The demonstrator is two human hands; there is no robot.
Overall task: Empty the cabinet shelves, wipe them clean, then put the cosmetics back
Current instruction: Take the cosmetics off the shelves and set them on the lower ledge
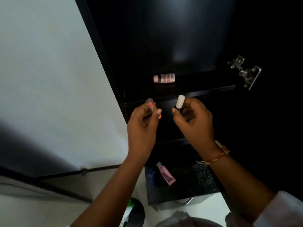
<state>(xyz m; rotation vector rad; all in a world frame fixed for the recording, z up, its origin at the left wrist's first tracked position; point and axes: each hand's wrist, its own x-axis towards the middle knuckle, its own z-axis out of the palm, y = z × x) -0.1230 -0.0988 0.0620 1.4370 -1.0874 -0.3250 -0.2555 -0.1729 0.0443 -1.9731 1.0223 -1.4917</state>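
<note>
My left hand (142,123) grips a small clear-capped bottle with orange-red contents (150,104), held up in front of the dark cabinet shelf edge (213,90). My right hand (193,118) holds a small item with a white cap (180,101) beside it, at about the same height. A clear pink bottle (164,78) lies on its side on the shelf behind both hands. Far below, a pink tube (165,174) and a dark blue bottle (151,174) rest on a black speckled countertop (193,179).
The open black cabinet door with a metal hinge (245,71) stands at the right. A pale wall (49,79) fills the left. A dark round container (136,212) with green and white items sits at the bottom.
</note>
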